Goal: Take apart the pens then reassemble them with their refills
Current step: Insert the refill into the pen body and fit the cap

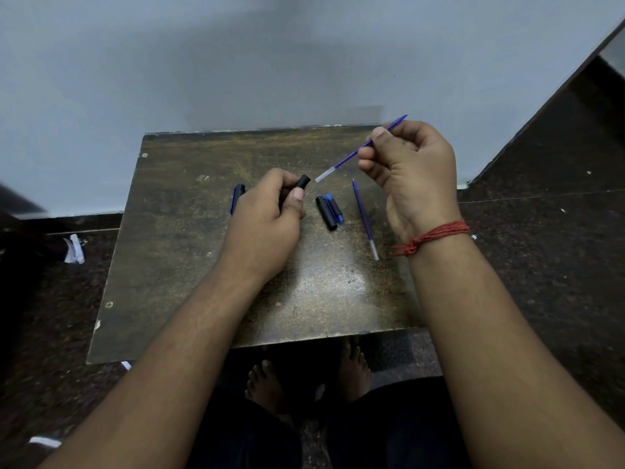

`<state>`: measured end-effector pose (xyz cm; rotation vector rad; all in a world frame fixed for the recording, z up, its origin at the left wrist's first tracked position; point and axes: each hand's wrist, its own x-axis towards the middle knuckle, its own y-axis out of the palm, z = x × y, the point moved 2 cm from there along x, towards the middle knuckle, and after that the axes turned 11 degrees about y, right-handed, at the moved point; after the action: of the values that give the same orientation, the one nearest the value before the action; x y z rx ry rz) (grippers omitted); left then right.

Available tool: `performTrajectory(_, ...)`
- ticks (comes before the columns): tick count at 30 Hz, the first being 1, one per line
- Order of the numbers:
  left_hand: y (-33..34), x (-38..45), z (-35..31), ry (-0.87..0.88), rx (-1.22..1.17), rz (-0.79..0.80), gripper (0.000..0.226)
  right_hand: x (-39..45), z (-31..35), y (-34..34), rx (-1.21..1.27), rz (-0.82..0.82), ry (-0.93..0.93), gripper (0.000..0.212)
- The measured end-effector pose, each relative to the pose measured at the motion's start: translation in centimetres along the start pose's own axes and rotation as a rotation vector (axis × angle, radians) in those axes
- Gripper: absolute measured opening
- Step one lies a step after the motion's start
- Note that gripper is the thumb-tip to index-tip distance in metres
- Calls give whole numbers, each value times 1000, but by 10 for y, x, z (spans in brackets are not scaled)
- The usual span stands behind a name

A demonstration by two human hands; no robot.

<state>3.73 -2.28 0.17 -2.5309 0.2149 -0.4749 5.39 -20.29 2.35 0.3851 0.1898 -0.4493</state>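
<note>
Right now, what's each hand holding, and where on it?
Left hand grips a black plastic pen barrel around its lower part; only the open end shows. Right hand pinches a thin blue ink refill near mid-length, clear end toward the barrel.

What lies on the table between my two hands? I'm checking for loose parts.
In the head view, a black pen piece and a blue piece lie side by side there.
</note>
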Motion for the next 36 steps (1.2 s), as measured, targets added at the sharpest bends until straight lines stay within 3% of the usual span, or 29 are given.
performTrajectory(11, 2, -1, -1, 3, -9, 55, 9, -1, -3, 4, -89, 74, -56, 7)
performTrajectory(23, 3, 1, 3, 65, -29, 18, 9, -15, -17, 21, -445, 273, -3, 17)
performTrajectory(26, 2, 1, 2, 66, -32, 2, 9, -14, -16, 20, -523, 254, -51, 10)
performTrajectory(30, 2, 0, 1, 62, -25, 19, 9, -12, -14, 16, -553, 188, -95, 17)
performTrajectory(36, 1, 1, 1, 85, -40, 7, 12, -12, -15, 17, -532, 237, -52, 16)
